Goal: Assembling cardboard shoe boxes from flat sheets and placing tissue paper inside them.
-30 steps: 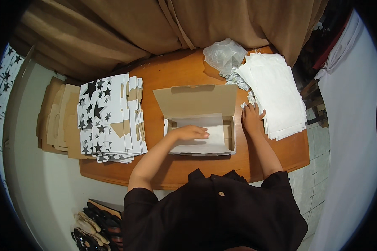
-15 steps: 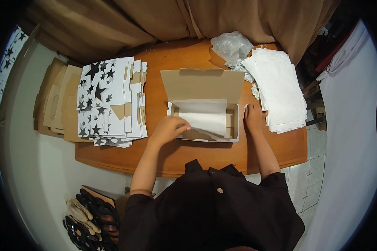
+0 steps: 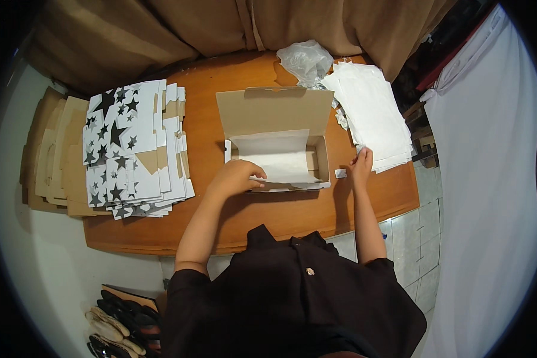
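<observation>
An open cardboard box [image 3: 274, 113], brown inside with its lid raised at the back, stands mid-table. A sheet of white paper [image 3: 274, 155] lines it, rising against the back wall. My left hand [image 3: 235, 177] is over the box's front left corner, fingers loosely curved and a little apart, with nothing seen in them. To the right of the box, my right hand [image 3: 360, 167] has its fingertips pinched together beside the stack of white paper [image 3: 373, 113]. Something small and pale shows at those fingertips, too small to name. A small white packet [image 3: 340, 173] lies on the table between box and right hand.
Flattened boxes with black stars [image 3: 125, 143] are stacked at left, beside plain brown cardboard [image 3: 53, 155]. A clear plastic bag [image 3: 306, 61] lies at the back, near small packets [image 3: 341, 118]. Brown curtain [image 3: 209, 30] hangs behind the wooden table [image 3: 203, 89]. Shoes [image 3: 122, 325] are at lower left.
My left hand has let go of the paper's front edge, which now lies down inside the box. My right hand has lifted off the table, a small packet now showing beside it. The view has shifted.
</observation>
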The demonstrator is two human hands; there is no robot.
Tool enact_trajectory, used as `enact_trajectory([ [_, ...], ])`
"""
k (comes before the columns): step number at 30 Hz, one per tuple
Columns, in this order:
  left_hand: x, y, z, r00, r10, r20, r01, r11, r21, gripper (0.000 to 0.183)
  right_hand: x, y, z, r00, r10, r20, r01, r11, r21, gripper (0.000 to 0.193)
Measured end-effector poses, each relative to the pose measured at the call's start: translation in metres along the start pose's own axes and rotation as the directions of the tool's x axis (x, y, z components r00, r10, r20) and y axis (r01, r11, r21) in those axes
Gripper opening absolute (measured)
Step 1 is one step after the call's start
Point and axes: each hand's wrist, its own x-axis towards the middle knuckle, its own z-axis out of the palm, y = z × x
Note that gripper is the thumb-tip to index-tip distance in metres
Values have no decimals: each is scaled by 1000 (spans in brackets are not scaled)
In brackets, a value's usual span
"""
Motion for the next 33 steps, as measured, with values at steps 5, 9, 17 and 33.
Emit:
enact_trajectory([
  [5,-19,6,6,944,177,-277,-97,955,279,11,-13,-62,52,864,-87,496,118,993,-30,23],
  [9,-33,5,17,926,246,-287,-155,940,304,9,-51,-67,111,509,21,860,371,897,-241,22],
  [17,-16,-12,18,935,149,-321,-42,948,317,18,-22,-13,154,252,391,885,337,822,-459,29],
  [33,31,-33,-4,861,295,-413,-57,865,498,22,-21,-78,88,420,12,907,609,738,-292,22],
])
